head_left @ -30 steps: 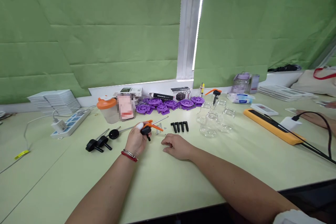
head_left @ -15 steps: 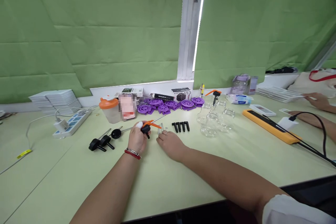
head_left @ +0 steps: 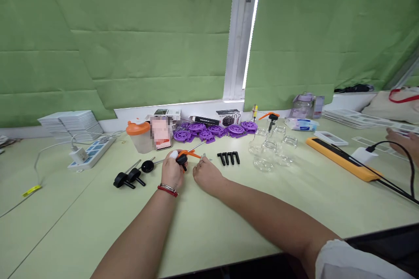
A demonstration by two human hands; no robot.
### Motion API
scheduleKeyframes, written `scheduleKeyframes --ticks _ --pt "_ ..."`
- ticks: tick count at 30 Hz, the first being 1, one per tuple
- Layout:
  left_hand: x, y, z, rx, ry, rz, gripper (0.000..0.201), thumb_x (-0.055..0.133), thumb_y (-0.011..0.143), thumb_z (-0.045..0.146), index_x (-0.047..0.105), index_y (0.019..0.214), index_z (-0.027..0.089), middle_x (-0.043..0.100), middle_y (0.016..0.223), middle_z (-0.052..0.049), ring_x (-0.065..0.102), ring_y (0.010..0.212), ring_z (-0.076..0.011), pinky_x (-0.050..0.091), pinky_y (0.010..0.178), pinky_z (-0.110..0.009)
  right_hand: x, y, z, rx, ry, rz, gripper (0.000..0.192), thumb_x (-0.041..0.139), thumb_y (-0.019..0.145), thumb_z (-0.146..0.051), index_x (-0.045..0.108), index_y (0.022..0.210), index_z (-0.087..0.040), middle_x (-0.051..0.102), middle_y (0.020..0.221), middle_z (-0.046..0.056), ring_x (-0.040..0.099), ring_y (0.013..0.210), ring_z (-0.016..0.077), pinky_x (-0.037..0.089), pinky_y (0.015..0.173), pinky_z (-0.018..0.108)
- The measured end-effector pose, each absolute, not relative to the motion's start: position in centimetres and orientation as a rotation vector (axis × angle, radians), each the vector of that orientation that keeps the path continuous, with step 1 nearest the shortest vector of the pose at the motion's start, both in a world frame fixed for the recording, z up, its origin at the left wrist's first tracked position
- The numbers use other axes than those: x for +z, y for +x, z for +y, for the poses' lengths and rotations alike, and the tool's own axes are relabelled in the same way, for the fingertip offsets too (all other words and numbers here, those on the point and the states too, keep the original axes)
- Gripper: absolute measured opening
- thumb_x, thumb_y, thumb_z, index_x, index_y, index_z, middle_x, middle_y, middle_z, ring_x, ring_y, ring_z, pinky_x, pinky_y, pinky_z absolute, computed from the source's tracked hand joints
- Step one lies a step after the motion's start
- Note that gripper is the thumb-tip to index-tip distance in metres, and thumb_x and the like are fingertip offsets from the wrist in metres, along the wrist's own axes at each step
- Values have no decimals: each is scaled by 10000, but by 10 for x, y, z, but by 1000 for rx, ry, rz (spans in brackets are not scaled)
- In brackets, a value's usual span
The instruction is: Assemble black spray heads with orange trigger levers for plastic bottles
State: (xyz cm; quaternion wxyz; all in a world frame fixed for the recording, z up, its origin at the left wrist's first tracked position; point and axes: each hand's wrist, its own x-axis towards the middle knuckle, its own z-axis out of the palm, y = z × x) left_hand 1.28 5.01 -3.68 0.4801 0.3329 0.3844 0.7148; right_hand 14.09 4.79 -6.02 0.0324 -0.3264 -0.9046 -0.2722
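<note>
My left hand (head_left: 171,170) grips a small black and orange sprayer head (head_left: 183,157) with a thin metal rod sticking out toward the back right. My right hand (head_left: 207,176) rests on the pale green table (head_left: 203,222) just right of it, fingertips pinching at small metal pins (head_left: 203,157) lying there. Whether a pin is held between the fingers I cannot tell. Three black sprayer heads with rods (head_left: 132,175) lie to the left. A row of black nozzle pieces (head_left: 229,157) lies to the right.
Clear glass jars (head_left: 270,150) stand right of centre, purple plastic discs (head_left: 212,131) and small boxes at the back by the window. An orange-lidded cup (head_left: 137,136), a power strip (head_left: 90,151) and stacked white cards (head_left: 70,121) sit left. An orange strip (head_left: 340,158) and another person's hand (head_left: 401,139) are far right.
My right hand slid forward and left from the bare table to the small pins beside the sprayer head. My left hand kept its grip. The other person's hands shifted at the far right.
</note>
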Motion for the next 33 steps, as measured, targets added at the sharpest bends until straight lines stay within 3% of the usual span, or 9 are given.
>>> scheduleKeyframes --ticks 9,24,33 --pt "-37 13 51 1771 802 953 123 483 723 242 553 744 143 543 523 -2 487 436 -122 354 442 -245 -59 148 33 -771 -816 -2843 162 448 818 -62 602 859 -94 652 768 102 598 677 210 373 680 360" --pt "-37 15 48 1728 800 959 128 504 722 261 553 745 145 539 528 5 482 426 -112 339 452 -243 -55 160 -9 -741 -423 -2879 205 399 826 -43 592 882 -83 618 755 115 536 665 192 322 583 325" --pt "-39 17 48 1691 826 919 141 513 745 264 568 749 134 523 512 10 480 434 -115 351 442 -243 -52 169 -21 -541 -246 -2772 212 395 854 -74 567 972 -113 589 820 87 511 754 179 397 675 322"
